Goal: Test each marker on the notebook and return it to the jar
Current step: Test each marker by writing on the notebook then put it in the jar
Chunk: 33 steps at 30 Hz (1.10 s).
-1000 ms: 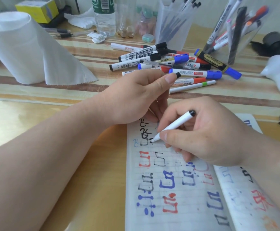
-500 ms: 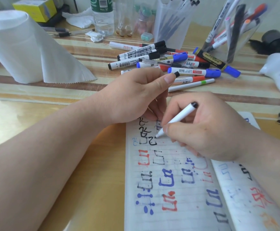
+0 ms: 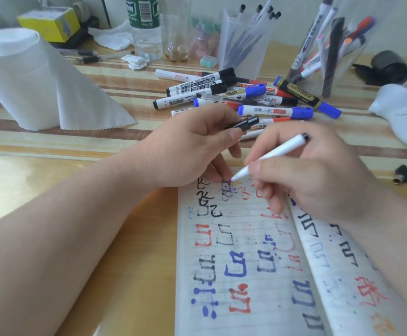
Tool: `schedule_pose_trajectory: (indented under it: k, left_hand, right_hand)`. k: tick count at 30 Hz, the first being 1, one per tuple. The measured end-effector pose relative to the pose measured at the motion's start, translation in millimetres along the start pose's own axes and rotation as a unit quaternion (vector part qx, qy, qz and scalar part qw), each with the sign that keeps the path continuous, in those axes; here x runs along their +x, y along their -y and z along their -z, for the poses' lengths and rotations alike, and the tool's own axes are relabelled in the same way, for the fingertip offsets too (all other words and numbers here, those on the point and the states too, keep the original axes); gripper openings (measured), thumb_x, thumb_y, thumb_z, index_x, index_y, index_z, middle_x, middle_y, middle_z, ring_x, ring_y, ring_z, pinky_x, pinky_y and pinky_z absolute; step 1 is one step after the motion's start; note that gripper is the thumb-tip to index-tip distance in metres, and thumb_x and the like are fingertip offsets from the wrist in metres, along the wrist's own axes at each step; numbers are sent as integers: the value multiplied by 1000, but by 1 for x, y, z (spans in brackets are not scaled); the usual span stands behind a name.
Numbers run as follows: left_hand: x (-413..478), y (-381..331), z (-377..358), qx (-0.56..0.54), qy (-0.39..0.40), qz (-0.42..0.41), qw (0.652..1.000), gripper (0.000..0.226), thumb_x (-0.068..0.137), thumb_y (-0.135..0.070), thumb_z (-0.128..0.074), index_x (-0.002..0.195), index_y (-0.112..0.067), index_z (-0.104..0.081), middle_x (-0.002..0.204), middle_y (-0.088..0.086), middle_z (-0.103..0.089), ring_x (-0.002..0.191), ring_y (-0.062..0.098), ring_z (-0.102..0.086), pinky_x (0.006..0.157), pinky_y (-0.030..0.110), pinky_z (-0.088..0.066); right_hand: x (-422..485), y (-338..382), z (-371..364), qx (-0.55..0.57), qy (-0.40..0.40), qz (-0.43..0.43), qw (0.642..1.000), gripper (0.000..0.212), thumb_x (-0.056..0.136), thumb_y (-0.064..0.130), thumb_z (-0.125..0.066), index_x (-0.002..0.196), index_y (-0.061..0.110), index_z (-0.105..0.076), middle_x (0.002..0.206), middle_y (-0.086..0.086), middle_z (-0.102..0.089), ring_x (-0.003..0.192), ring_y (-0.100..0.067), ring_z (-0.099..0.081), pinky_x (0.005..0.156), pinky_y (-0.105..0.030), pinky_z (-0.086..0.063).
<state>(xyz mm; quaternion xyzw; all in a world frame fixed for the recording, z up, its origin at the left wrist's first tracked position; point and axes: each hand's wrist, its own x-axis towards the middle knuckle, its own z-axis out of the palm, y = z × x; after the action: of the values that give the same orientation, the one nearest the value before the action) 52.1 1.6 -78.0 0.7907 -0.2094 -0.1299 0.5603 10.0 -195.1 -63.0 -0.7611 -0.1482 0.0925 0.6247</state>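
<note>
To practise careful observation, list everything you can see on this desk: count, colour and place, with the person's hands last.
notebook: one, white lined, open, front right, covered in black, blue and red marks
white marker: one, uncapped, in the right hand, tip near the notebook's top
black cap: one, pinched in the left hand
loose markers: a pile, count unclear, with black, blue and red caps, behind the hands
jar: one, clear, back right, holding markers
pen holder: one, translucent, back centre, holding dark pens
paper roll: one, white, left
bottle: one, clear, green label, back
yellow box: one, back left
left hand: holds the cap
right hand: holds the marker
</note>
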Motion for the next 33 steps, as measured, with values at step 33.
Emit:
schedule_pose_trajectory:
  k: [33]
  left_hand:
    - [1, 0, -1, 13, -2, -1, 1000, 8, 106, -23, -54, 104, -18, -61, 88, 2, -74, 71, 26, -78, 65, 46, -65]
  right_hand:
    - [5, -1, -1, -82, -103, 58, 990, 11, 65, 10, -56, 64, 0, -54, 45, -8, -40, 42, -18, -33, 44, -20, -26]
